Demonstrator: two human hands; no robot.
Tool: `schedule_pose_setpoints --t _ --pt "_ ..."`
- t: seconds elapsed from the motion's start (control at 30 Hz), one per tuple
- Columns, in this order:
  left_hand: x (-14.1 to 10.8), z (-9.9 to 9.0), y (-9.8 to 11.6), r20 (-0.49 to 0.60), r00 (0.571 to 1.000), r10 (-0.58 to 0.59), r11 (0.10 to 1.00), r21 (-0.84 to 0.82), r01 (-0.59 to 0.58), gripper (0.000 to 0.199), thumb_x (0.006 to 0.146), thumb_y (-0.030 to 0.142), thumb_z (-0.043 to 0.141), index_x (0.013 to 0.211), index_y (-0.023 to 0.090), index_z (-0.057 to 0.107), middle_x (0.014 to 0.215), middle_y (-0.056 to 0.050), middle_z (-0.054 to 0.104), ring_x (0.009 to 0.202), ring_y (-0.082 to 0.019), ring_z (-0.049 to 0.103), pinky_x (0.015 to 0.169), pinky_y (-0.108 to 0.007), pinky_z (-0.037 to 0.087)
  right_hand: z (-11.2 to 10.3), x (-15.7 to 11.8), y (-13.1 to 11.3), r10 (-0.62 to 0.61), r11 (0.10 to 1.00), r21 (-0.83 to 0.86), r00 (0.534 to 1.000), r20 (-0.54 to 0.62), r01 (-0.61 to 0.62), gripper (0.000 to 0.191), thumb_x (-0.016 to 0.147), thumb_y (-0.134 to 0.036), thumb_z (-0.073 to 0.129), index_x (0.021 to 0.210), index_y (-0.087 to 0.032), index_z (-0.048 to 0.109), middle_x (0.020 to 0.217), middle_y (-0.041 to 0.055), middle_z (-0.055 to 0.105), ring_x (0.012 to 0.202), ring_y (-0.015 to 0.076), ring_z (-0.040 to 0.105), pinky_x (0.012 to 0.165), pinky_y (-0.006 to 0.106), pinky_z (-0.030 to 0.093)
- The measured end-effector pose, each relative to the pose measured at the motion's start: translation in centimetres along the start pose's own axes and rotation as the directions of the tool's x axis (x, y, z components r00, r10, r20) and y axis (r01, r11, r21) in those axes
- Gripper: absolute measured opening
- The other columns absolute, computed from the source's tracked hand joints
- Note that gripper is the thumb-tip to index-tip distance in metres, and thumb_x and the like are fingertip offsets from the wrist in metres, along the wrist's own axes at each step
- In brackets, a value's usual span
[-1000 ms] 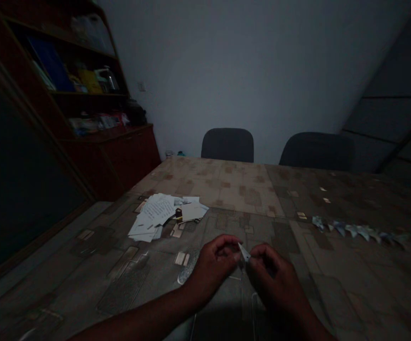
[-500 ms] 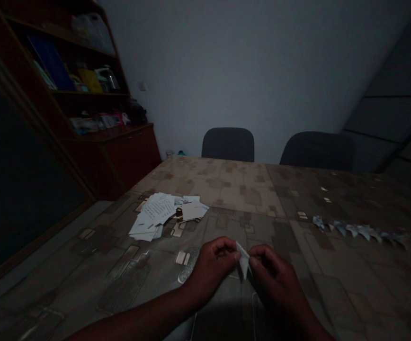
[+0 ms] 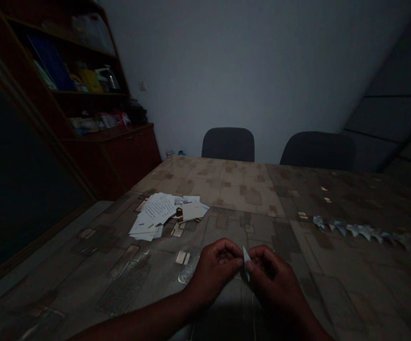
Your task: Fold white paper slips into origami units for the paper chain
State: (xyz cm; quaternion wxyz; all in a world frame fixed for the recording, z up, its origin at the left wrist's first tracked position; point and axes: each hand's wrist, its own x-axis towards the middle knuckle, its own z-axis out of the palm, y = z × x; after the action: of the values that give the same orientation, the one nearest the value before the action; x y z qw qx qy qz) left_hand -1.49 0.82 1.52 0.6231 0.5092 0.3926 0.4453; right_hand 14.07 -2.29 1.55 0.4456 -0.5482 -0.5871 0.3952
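A small folded piece of white paper (image 3: 246, 259) is pinched between my two hands above the near part of the table. My left hand (image 3: 217, 266) has its thumb and curled fingers at the paper's left side. On the other side my right hand (image 3: 272, 272) presses the paper between thumb and bent forefinger. The paper looks narrow and pointed at the top; its lower end is partly hidden by the right thumb. Farther left lies a loose pile of paper sheets (image 3: 157, 210), some with writing. To the right runs a row of folded paper pieces (image 3: 361, 231).
A patterned cloth covers the table (image 3: 223, 182). Two dark chairs, one at the middle (image 3: 227, 144) and one at the right (image 3: 317, 150), stand behind its far edge. A wooden cabinet (image 3: 120, 156) with filled shelves is at the left. The room is dim.
The folded paper has turned and now looks narrower, more edge-on. My hands have drawn closer together around it. The pile and the row have not moved.
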Motion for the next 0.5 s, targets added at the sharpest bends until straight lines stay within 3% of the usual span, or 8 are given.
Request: schedule_pose_setpoints --t 0.17,0.33,0.5 --pt "-0.2 0.0 0.1 0.017 1.000 -0.017 1.000 0.011 0.017 0.010 0.069 0.020 0.071 0.073 0.013 0.065 0.068 -0.001 0.062 0.063 -0.012 0.054 0.061 -0.023 0.041 0.1 0.0 0.2 -0.032 0.996 -0.079 0.999 -0.019 0.031 0.016 0.080 -0.035 0.058 0.077 -0.020 0.062 0.063 -0.0009 0.056 0.058 0.0147 0.051 0.054 0.025 0.040" --pt "-0.4 0.0 0.9 0.041 0.999 0.020 0.999 0.038 -0.022 0.018 0.072 0.029 0.070 0.074 0.012 0.066 0.071 -0.003 0.063 0.067 -0.014 0.055 0.064 -0.024 0.042 0.3 -0.1 0.3 -0.030 0.999 -0.044 0.995 -0.096 0.026 0.017 0.079 -0.036 0.059 0.074 -0.020 0.060 0.062 -0.0012 0.056 0.056 0.0137 0.049 0.050 0.024 0.037" --pt "-0.3 0.3 0.8 0.021 0.998 -0.052 0.999 0.002 0.052 0.022 0.065 0.027 0.076 0.074 0.013 0.062 0.064 0.002 0.059 0.058 -0.010 0.051 0.058 -0.022 0.040 0.2 -0.1 0.1 -0.014 1.000 -0.005 0.998 -0.061 0.014 0.018 0.078 -0.036 0.062 0.075 -0.018 0.062 0.063 0.0000 0.059 0.057 0.0142 0.052 0.053 0.024 0.040"
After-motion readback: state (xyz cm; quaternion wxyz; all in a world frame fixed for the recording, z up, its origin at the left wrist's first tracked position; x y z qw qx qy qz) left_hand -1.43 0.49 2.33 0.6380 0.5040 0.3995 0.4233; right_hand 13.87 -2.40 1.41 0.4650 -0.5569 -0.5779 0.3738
